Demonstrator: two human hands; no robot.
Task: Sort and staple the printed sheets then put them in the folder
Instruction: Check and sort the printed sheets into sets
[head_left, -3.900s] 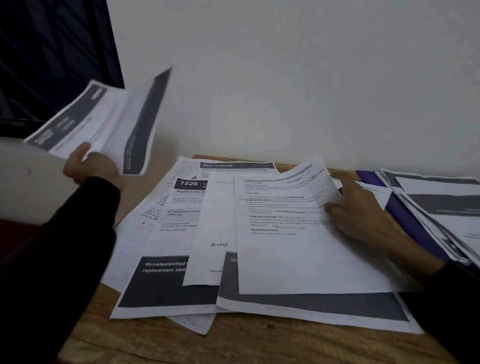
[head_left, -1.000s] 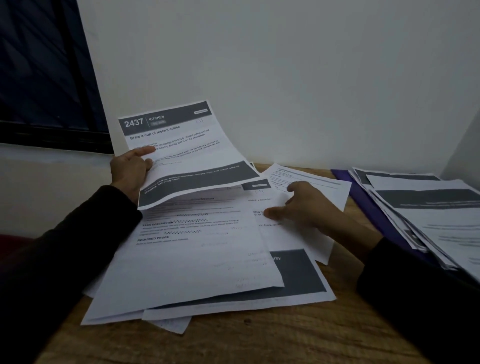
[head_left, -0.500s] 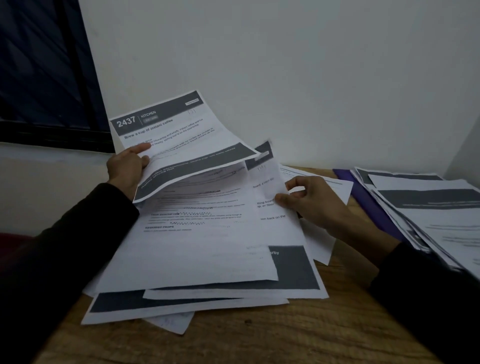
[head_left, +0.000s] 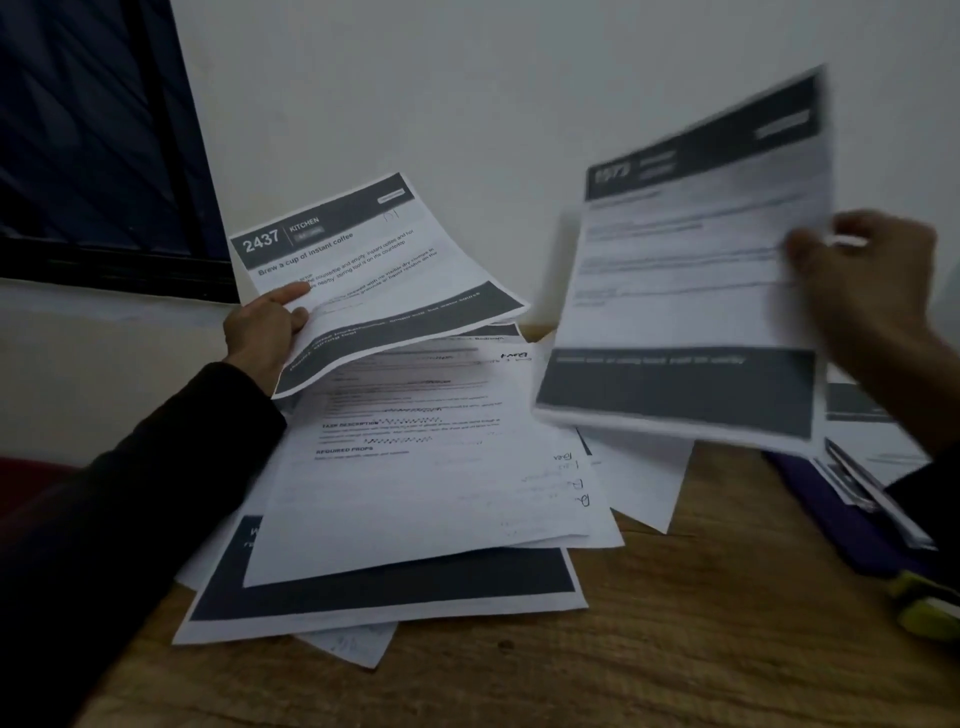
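Right hand (head_left: 878, 275) has lifted 1 blurred sheet (head_left: 691, 291) clear of the loose pile (head_left: 415, 499) on the tabletop (head_left: 701, 649), grip pinching its edge. Left hand (head_left: 265, 332) grips sheet 2437 (head_left: 363, 270). Sorting is underway; purple folder (head_left: 852, 525) lies far right.

Wooden table (head_left: 701, 639) carrying loose paperwork

A fanned pile of printed sheets (head_left: 415, 499) is lying across the middle of the table, the sheets overlapping at slightly different angles, with a dark-banded page poking out at the near edge of the pile and a small corner of paper sticking out beneath it. A purple folder (head_left: 831, 525) is sitting at the right side, with a second stack of printed pages (head_left: 862, 483) resting on top of it. A yellow-green object (head_left: 924, 603), too cropped to identify, is lying at the right edge, just beside the folder.
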